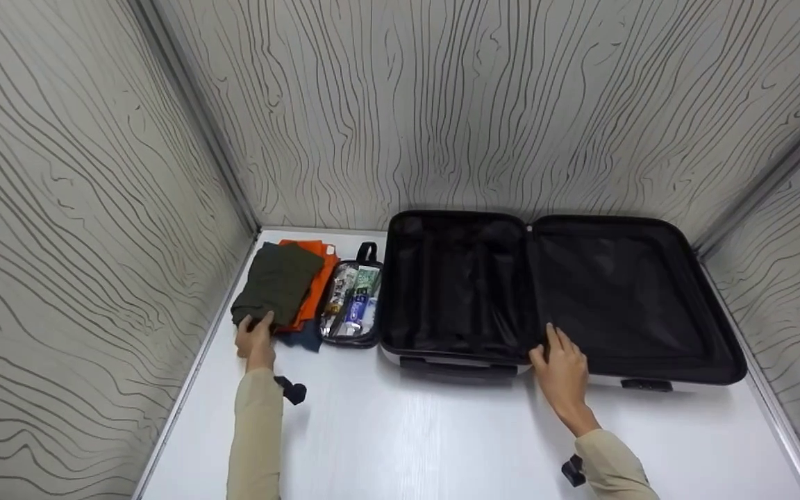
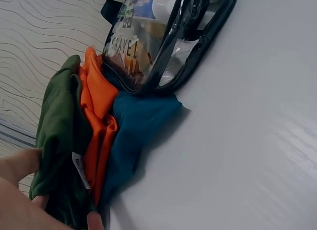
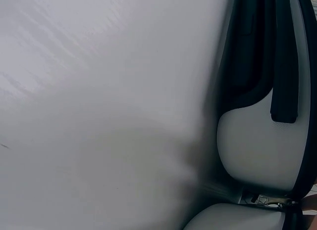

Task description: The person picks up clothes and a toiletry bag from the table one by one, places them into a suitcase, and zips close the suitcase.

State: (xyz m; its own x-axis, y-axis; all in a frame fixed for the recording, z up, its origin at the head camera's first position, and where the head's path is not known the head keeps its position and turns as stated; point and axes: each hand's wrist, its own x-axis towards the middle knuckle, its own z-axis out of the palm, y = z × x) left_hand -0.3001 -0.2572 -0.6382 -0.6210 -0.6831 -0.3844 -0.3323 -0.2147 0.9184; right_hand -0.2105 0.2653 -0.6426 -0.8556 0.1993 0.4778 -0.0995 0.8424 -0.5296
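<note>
On the left lies a stack of folded clothes, with a dark green garment (image 1: 278, 278) on top, an orange garment (image 1: 320, 288) beneath it and a blue garment (image 1: 305, 336) at the bottom. My left hand (image 1: 257, 340) grips the near edge of the green garment, thumb and fingers on opposite sides of the cloth; a small white label (image 2: 80, 170) shows there in the left wrist view. An open black-lined suitcase (image 1: 452, 217) lies flat, its two halves side by side. My right hand (image 1: 562, 368) rests on the near rim where the halves meet, fingers fairly straight.
Between the clothes and the suitcase lies a clear toiletry bag (image 1: 349, 342) with black trim, holding tubes and packets. The suitcase's carry handle (image 1: 459, 370) and lock (image 1: 646, 385) face the near side. Patterned walls (image 1: 400, 111) enclose the white table (image 1: 400, 444) behind and on both sides.
</note>
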